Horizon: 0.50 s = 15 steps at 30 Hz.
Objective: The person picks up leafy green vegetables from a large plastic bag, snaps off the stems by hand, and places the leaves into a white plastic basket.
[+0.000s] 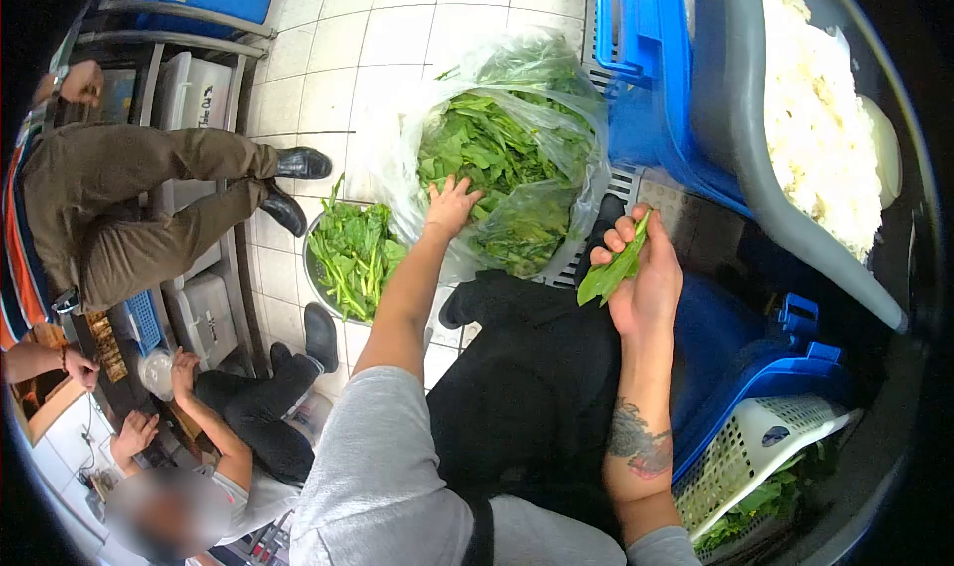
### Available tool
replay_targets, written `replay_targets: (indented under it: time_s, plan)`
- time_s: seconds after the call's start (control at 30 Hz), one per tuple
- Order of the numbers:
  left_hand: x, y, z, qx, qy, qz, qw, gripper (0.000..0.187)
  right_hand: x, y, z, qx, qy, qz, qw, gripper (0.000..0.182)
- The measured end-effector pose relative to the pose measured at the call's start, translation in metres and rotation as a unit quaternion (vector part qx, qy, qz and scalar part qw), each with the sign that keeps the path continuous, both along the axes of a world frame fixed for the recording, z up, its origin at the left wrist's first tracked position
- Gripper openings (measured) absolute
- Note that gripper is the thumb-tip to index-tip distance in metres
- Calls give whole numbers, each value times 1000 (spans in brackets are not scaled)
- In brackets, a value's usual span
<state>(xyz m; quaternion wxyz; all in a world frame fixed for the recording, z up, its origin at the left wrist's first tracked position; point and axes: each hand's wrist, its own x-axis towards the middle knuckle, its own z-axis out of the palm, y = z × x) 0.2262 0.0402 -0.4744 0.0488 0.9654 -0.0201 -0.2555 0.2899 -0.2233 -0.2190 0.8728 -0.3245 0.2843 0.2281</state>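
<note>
My left hand rests with its fingers spread on leafy greens inside a large clear plastic bag, which stands wide open on the floor. In my right hand, fingers closed, is a small leafy green stem, held to the right of the bag. Just left of my left forearm sits a round metal bowl filled with greens whose pale stems show. Leaves at the bag's lower part show hazily through the plastic.
A grey tub with white shredded food stands at upper right, beside blue bins. A pale perforated basket with greens is at lower right. Two people are at left, one person's black shoes near the bowl. White lidded boxes line a shelf.
</note>
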Motion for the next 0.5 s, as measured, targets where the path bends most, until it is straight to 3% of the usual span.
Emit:
replay_targets:
  time_s: [0.1, 0.2, 0.4, 0.5]
  plan:
    - [0, 8, -19, 22, 10, -59, 998, 40, -1, -2, 0, 3, 2, 0, 1000, 21]
    - [1, 33, -9, -58, 21, -77, 995, 30, -2, -2, 0, 3, 3, 4, 1000, 21]
    - [-6, 66, 10, -124, -34, -90, 988, 24, -3, -5, 0, 7, -5, 5, 1000, 21]
    - [-13, 71, 19, -112, -6, -95, 989, 29, -3, -5, 0, -3, -3, 3, 1000, 21]
